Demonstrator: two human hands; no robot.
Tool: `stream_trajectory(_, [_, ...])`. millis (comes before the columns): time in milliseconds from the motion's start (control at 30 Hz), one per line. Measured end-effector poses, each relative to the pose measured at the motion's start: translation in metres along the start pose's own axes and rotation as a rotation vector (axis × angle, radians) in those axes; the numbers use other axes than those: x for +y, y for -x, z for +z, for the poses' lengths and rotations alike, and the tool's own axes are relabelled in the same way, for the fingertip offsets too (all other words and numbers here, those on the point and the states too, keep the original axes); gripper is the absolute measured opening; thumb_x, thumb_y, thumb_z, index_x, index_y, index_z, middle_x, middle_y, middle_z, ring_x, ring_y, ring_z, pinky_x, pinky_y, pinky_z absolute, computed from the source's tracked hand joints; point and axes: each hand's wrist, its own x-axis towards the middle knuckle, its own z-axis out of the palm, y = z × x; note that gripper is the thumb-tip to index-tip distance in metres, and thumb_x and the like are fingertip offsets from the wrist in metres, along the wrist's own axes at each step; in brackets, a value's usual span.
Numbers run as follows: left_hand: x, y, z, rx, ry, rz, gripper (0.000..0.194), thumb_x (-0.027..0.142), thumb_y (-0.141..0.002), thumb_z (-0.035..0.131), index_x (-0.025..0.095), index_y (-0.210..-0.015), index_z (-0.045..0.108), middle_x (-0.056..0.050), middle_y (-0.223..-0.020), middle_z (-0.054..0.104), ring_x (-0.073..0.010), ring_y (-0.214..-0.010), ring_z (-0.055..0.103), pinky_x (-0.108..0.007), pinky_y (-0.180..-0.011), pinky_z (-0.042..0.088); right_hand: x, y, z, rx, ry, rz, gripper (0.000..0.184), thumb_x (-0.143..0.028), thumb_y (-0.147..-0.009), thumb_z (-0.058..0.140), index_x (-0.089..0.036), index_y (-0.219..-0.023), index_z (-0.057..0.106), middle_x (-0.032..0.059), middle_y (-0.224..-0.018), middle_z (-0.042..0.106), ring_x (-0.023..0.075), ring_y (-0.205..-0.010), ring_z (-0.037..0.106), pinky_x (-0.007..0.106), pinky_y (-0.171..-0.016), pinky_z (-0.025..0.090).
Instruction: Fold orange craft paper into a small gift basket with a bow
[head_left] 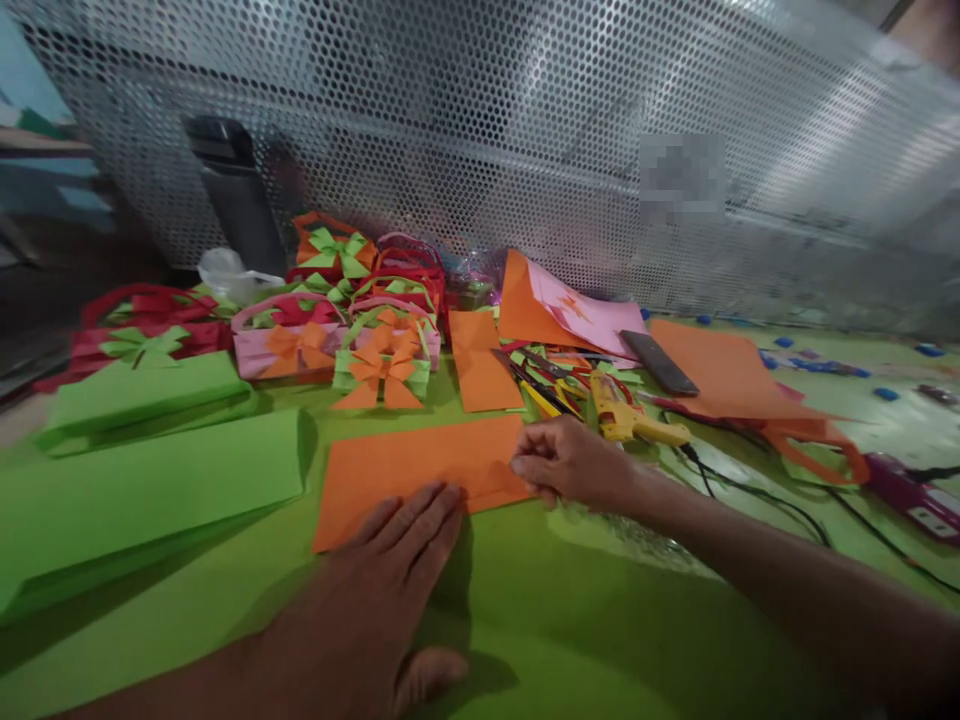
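Observation:
A folded sheet of orange paper [420,450] lies on the green tabletop in front of me, its long side running left to right. My left hand [382,560] rests flat on its lower edge, fingers stretched out and thumb apart on the table. At the right end of the sheet, my right hand [562,462] has its fingers curled and pinched together on the paper's edge. Its fingertips are partly hidden. Behind the sheet, a smaller orange strip [484,360] lies beside scissors [544,385] and a yellow glue gun [630,415].
Finished paper bags with bows [382,365] crowd the back left, near a dark bottle [240,195]. Folded green paper pieces [157,490] lie at left. A phone [660,362], more orange paper [720,365], cables and a maroon power strip [911,495] occupy the right. Perforated metal stands behind.

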Motion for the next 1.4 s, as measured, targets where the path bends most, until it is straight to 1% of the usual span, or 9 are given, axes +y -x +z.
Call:
stream_trajectory(100, [0.002, -0.001, -0.005, -0.051, 0.070, -0.043, 0.079, 0.059, -0.083, 0.037, 0.016, -0.141, 0.004, -0.014, -0.144, 0.022, -0.0296, -0.129, 0.028, -0.044, -0.102, 0.031, -0.005, -0.010, 0.007, -0.131, 0.006, 0.025, 0.017, -0.029, -0.075, 0.048, -0.015, -0.068, 0.052, -0.0005, -0.058, 0.060, 0.0071, -0.042, 0.053, 0.016, -0.040, 0.038])
stream_trajectory(200, [0.005, -0.004, -0.010, -0.108, 0.101, -0.111, 0.079, 0.059, -0.081, 0.039, 0.010, -0.139, 0.019, -0.018, -0.142, 0.022, -0.0335, -0.129, 0.027, -0.047, -0.099, 0.035, -0.013, -0.020, 0.013, -0.215, 0.072, 0.063, 0.019, -0.029, -0.070, 0.051, -0.015, -0.057, 0.053, -0.0002, -0.050, 0.058, 0.0083, -0.040, 0.052, 0.017, -0.039, 0.037])
stream_trajectory(300, [0.007, -0.007, -0.013, -0.112, 0.117, -0.135, 0.082, 0.063, -0.079, 0.038, 0.004, -0.135, 0.031, -0.023, -0.139, 0.026, -0.0372, -0.127, 0.028, -0.050, -0.097, 0.036, -0.023, -0.027, 0.019, -0.232, 0.168, 0.118, 0.024, -0.032, -0.066, 0.055, -0.016, -0.048, 0.050, -0.0005, -0.041, 0.053, 0.0093, -0.036, 0.048, 0.019, -0.037, 0.035])
stream_trajectory(400, [0.007, -0.008, -0.013, -0.096, 0.102, -0.122, 0.084, 0.066, -0.078, 0.036, 0.003, -0.133, 0.034, -0.023, -0.138, 0.028, -0.0375, -0.127, 0.029, -0.050, -0.099, 0.035, -0.035, -0.032, 0.023, -0.224, 0.248, 0.168, 0.025, -0.032, -0.064, 0.055, -0.016, -0.045, 0.049, -0.0003, -0.039, 0.051, 0.0090, -0.035, 0.046, 0.019, -0.037, 0.032])
stream_trajectory(567, [0.004, -0.005, -0.005, -0.090, 0.035, -0.081, 0.091, 0.069, -0.076, 0.034, 0.003, -0.137, 0.024, -0.023, -0.141, 0.021, -0.0361, -0.129, 0.023, -0.048, -0.102, 0.030, -0.045, -0.032, 0.021, -0.240, 0.285, 0.211, 0.022, -0.028, -0.061, 0.056, -0.016, -0.045, 0.049, -0.0001, -0.041, 0.051, 0.0099, -0.038, 0.047, 0.020, -0.038, 0.034])
stream_trajectory(833, [0.002, -0.004, 0.001, -0.066, 0.002, -0.102, 0.086, 0.069, -0.078, 0.031, 0.005, -0.136, 0.030, -0.021, -0.140, 0.025, -0.0348, -0.128, 0.028, -0.046, -0.101, 0.033, -0.022, -0.020, 0.001, -0.220, 0.240, 0.227, 0.025, -0.029, -0.064, 0.055, -0.016, -0.043, 0.048, -0.0012, -0.040, 0.048, 0.0084, -0.038, 0.044, 0.020, -0.038, 0.035])
stream_trajectory(900, [0.001, -0.002, 0.004, -0.028, -0.002, -0.085, 0.084, 0.067, -0.079, 0.033, 0.006, -0.138, 0.025, -0.021, -0.140, 0.026, -0.0348, -0.127, 0.030, -0.046, -0.100, 0.034, -0.018, -0.014, -0.003, -0.193, 0.242, 0.238, 0.024, -0.027, -0.064, 0.054, -0.016, -0.044, 0.048, -0.0016, -0.039, 0.047, 0.0077, -0.035, 0.042, 0.019, -0.037, 0.034])
stream_trajectory(1067, [-0.003, 0.003, 0.014, 0.118, 0.010, -0.033, 0.091, 0.064, -0.078, 0.041, 0.014, -0.142, -0.002, -0.018, -0.143, 0.025, -0.0342, -0.128, 0.030, -0.046, -0.100, 0.033, -0.012, -0.002, -0.012, -0.157, 0.235, 0.285, 0.025, -0.029, -0.066, 0.052, -0.017, -0.045, 0.048, -0.0025, -0.037, 0.045, 0.0071, -0.029, 0.037, 0.020, -0.031, 0.031])
stream_trajectory(1400, [-0.004, 0.004, 0.013, 0.116, -0.065, -0.012, 0.093, 0.063, -0.079, 0.039, 0.014, -0.140, -0.011, -0.019, -0.141, 0.027, -0.0341, -0.126, 0.033, -0.045, -0.099, 0.034, 0.008, 0.013, -0.018, -0.053, 0.320, 0.314, 0.027, -0.021, -0.069, 0.046, -0.017, -0.042, 0.043, -0.0011, -0.038, 0.046, 0.0075, -0.033, 0.042, 0.019, -0.037, 0.035])
